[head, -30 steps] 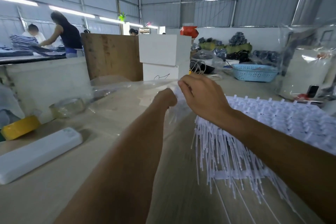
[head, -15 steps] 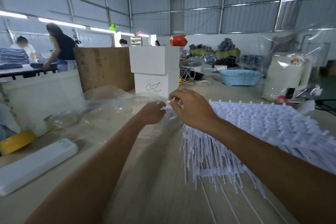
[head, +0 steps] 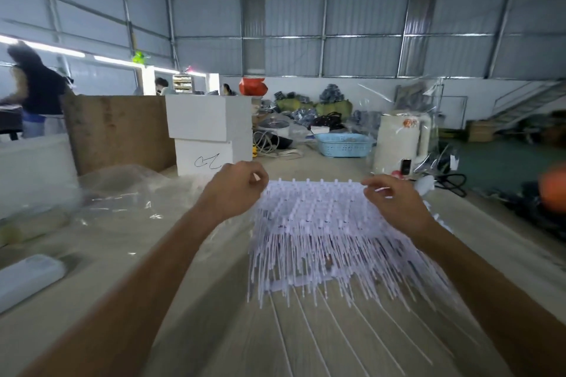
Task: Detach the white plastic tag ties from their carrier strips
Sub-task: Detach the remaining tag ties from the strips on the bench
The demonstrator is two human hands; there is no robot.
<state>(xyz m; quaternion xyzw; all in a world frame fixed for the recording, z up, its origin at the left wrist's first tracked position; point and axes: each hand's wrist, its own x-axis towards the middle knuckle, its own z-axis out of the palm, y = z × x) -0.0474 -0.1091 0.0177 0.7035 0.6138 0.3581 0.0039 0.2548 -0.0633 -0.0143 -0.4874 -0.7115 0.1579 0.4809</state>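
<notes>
Half a second ago both hands worked close together at one corner of the stack; now they have drawn apart, the left hand [head: 235,188] pinching the far left corner of the white tag ties [head: 324,232] and the right hand [head: 395,202] pinching the far right corner, which suggests the bundle is being spread or lifted for the next strip rather than a tie being snapped off. The ties lie on the wooden table [head: 214,330], from the left hand toward 4 o'clock and from the right toward 8 o'clock, loose tails hanging toward 6 o'clock.
</notes>
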